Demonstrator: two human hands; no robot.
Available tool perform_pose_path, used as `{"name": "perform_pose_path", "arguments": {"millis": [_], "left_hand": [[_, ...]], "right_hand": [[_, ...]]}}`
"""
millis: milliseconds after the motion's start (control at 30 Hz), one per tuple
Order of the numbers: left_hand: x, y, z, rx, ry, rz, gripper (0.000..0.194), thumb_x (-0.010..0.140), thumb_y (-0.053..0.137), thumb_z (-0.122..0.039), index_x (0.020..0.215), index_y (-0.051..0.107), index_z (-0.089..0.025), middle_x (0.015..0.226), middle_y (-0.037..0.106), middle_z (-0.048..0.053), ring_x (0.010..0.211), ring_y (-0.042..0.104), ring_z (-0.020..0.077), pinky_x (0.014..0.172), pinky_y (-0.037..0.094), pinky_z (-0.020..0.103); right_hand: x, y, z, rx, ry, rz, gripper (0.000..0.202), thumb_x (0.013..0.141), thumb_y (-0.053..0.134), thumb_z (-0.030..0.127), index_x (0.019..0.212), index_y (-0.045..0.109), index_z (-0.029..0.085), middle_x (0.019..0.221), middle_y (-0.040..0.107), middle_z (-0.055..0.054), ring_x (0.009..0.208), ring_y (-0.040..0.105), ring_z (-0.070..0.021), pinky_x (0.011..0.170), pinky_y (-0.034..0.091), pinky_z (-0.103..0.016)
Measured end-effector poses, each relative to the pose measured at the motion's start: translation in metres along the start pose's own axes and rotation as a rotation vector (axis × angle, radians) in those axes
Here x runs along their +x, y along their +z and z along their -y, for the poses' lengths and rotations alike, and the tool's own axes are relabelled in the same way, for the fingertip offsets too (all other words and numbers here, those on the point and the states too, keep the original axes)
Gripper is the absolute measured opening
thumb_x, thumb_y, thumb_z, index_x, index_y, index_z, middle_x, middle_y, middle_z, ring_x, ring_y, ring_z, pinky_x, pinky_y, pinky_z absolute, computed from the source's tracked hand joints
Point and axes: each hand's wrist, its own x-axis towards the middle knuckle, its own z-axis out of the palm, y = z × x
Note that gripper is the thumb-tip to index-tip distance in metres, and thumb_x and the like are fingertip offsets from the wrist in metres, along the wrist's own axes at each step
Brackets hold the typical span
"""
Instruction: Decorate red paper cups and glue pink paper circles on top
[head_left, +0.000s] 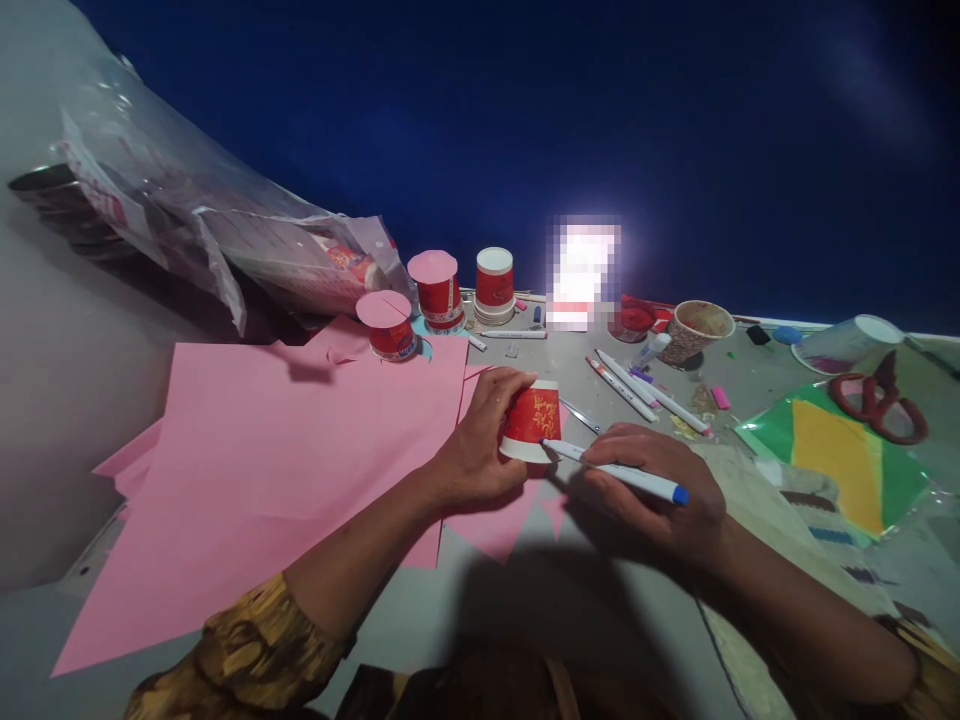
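Note:
My left hand is wrapped round a red paper cup with white bands and gold characters, lying on its side just above the table. In my right hand is a white marker with a blue end. Its tip touches the cup near the lower white band. Under and around the cup lie cut pieces of pink paper. The slim metal tip of a tool shows just right of the cup.
Large pink sheets cover the left. Behind stand decorated cups and a plastic bag. Markers, a patterned cup, red-handled scissors and green and yellow sheets lie to the right.

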Motion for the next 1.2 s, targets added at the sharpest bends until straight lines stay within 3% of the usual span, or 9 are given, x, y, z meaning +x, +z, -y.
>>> {"name": "perform_pose_path", "arguments": {"millis": [1200], "left_hand": [[0.0011,-0.0005,-0.0035,0.014,0.026,-0.007,0.085,0.070,0.071,-0.014,0.147,0.040,-0.030,0.142,0.044,0.012,0.139,0.044,0.0354,0.117,0.045,0.060]], "right_hand": [[0.0044,-0.0009,0.0020,-0.024,-0.018,0.017,0.017,0.092,0.066,0.011,0.105,0.071,0.021,0.077,0.079,-0.004,0.066,0.076,-0.0194,0.061,0.061,-0.028]]}}
